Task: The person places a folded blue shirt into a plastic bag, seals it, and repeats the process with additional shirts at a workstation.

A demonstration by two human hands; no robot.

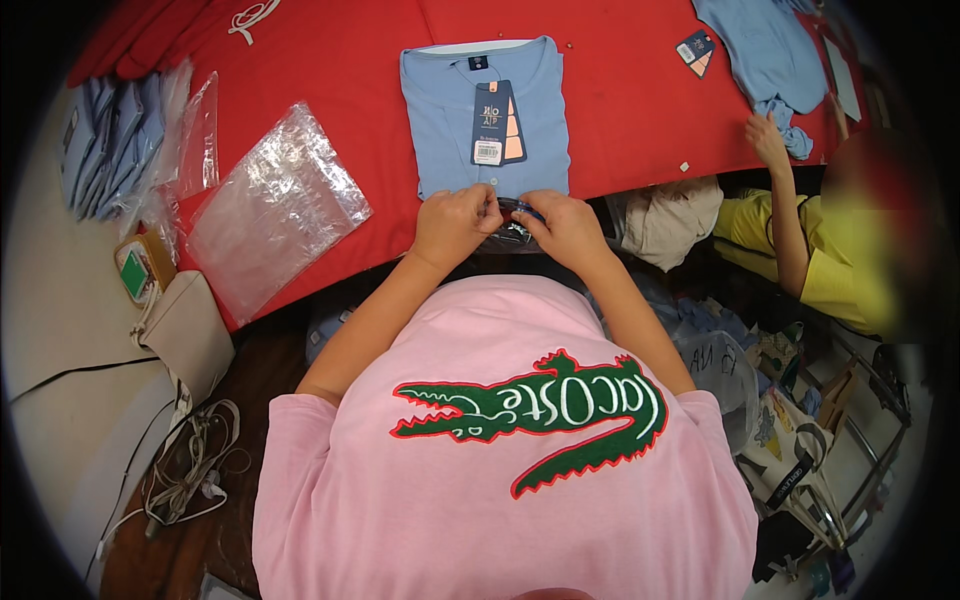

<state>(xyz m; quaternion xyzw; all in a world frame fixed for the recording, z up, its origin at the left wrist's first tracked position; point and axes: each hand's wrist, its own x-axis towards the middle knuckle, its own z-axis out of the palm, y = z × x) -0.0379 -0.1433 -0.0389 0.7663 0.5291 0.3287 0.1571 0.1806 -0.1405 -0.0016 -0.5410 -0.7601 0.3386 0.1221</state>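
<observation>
Red table [350, 80] here, left hand [455, 222] and right hand [565, 228] pinching some dark shiny thing [513, 233] beside a folded blue shirt [435, 110]; careless tugging could probably rumple that fold.

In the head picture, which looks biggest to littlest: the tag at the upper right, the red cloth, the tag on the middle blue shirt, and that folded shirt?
1. Red cloth
2. Folded blue shirt
3. Tag on the shirt
4. Upper-right tag
</observation>
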